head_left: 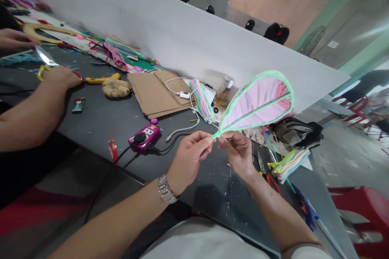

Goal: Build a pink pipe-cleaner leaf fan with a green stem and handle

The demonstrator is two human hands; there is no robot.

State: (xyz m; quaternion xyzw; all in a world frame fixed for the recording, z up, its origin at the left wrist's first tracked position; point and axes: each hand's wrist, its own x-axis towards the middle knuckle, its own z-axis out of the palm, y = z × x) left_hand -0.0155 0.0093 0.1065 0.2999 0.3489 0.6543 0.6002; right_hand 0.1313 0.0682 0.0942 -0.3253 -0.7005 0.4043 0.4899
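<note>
A leaf-shaped pipe-cleaner petal (258,103), with a mint-green fuzzy rim, a green middle rib and a sheer pink filling, tilts up to the right above the table. My left hand (193,156), with a metal watch on its wrist, pinches the petal's narrow green stem end between thumb and fingers. Just beside it, my right hand (238,151) is closed on the base of the petal where the rim strands come together. The fingertips of both hands nearly meet there.
A purple power strip (146,137) lies left of my hands, near stacked cardboard (161,93). Pipe-cleaner bundles (202,101) and a jar (225,89) stand behind. Red-handled scissors (267,174) lie right. At far left, another person's hand (62,77) holds scissors (45,56).
</note>
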